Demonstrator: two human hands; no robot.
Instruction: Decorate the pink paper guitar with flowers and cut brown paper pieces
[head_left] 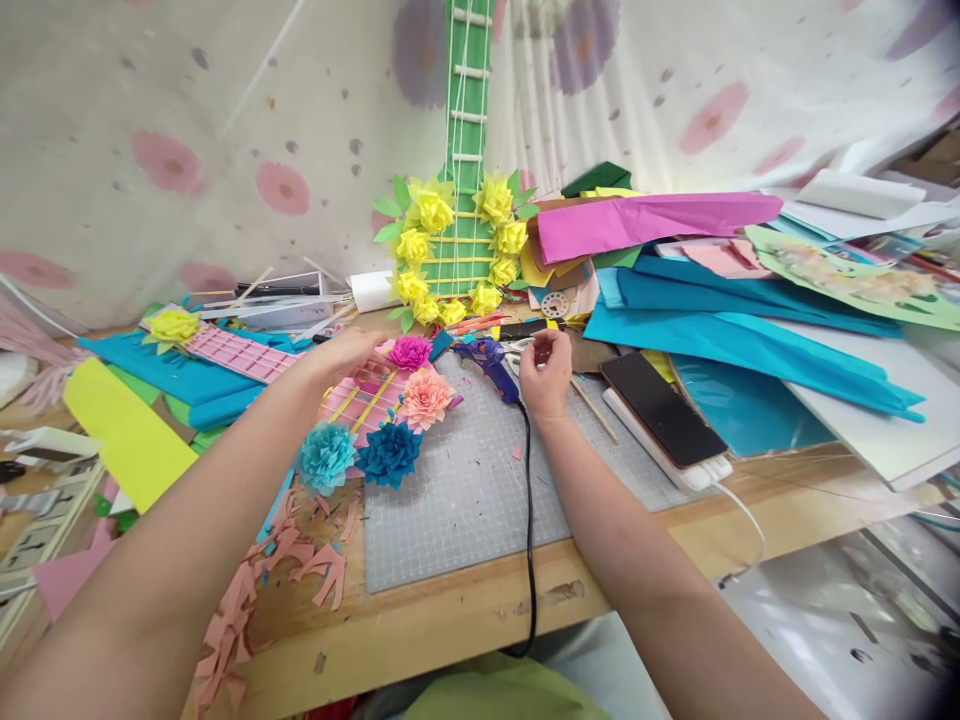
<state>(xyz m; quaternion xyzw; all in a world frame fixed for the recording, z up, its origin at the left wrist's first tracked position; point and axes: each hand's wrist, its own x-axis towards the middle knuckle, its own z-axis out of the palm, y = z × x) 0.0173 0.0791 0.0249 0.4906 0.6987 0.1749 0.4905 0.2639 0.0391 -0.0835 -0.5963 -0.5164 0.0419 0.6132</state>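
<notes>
My left hand (pixel 351 355) rests with fingers bent on a pink paper guitar (pixel 367 400), next to a magenta paper flower (pixel 409 352). A peach flower (pixel 425 398), a dark blue flower (pixel 389 453) and a light blue flower (pixel 326 457) sit along the guitar's body. My right hand (pixel 546 376) hovers curled over the grey cutting mat (pixel 465 480), beside a blue glue gun (pixel 489 364); its fingertips pinch something small I cannot make out.
A green paper guitar (pixel 465 150) ringed with yellow flowers stands against the wall. Stacked coloured paper sheets (pixel 735 320) fill the right side. A phone (pixel 663 410) lies on a white power bank. Pink paper scraps (pixel 285 560) lie near the table's front edge.
</notes>
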